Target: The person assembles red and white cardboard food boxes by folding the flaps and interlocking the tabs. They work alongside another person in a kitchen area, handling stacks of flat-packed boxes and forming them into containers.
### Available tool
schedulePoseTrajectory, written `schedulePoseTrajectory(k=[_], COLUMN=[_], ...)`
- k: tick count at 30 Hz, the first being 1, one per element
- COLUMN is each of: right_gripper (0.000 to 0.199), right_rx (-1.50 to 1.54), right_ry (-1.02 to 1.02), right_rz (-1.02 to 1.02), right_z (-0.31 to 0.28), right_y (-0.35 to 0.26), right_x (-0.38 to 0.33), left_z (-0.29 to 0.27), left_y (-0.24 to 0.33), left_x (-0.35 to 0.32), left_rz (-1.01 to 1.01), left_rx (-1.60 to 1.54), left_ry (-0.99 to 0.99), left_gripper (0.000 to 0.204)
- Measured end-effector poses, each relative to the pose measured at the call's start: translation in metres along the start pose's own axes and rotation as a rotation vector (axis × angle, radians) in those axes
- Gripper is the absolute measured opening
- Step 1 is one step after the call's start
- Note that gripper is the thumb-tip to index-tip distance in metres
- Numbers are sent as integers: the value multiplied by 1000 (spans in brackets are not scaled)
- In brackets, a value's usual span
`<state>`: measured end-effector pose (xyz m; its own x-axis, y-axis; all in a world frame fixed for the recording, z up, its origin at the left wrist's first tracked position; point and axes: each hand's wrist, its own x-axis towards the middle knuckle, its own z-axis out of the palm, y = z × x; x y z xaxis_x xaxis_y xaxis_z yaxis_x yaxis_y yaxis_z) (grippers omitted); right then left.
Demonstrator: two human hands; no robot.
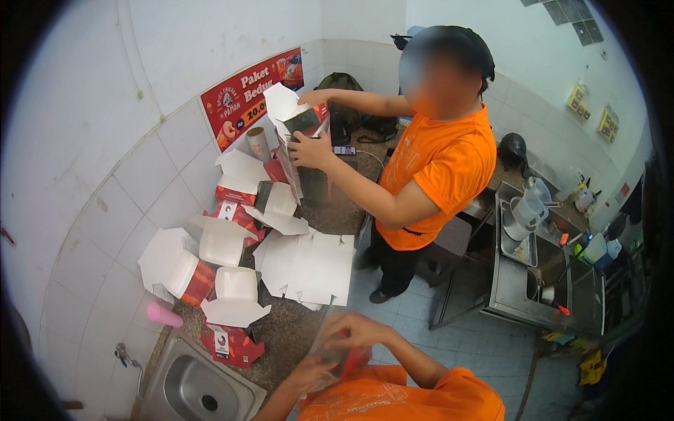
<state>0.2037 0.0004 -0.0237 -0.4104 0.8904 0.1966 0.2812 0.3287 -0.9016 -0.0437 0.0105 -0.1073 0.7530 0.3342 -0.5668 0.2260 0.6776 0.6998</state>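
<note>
While we are looking from the left, a tap (125,354) is standing beside a steel sink (158,407), and a pink cup (163,314) is lying near its upper corner. Next, we are seeing open boxes (200,282) crowding the counter (295,344), showing white insides and red patterned sides, their flaps spreading outward. White sheets (305,266) are lying flat in a pile just to their right.

Below that pile, our left hand (312,373) is holding the red piece (359,359) by its left side, thumb and fingers closing on it. The piece is sitting above the counter's near edge, close to our orange shirt (407,400); it is looking bright red on the right, darker in the middle, with something clear and shiny beside it. Our right hand (354,331) is arching over its top with bent fingers, though we are not managing to tell whether they are gripping.

Farther off, a co-worker (442,168) in orange is holding a white-flapped box (283,105) with both hands.
</note>
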Motion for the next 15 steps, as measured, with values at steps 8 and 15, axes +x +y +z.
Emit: schedulePoseTrajectory(k=[8,15], right_gripper=[33,16], right_rx=[-173,-14], right_ry=[113,177], right_rz=[169,-9], right_z=[4,13], right_y=[14,-12], right_x=[-15,-6], left_z=[11,-17], left_y=[7,19], left_x=[-6,-9], left_rz=[-69,200], left_rx=[-254,283], left_ry=[68,125], left_gripper=[32,32])
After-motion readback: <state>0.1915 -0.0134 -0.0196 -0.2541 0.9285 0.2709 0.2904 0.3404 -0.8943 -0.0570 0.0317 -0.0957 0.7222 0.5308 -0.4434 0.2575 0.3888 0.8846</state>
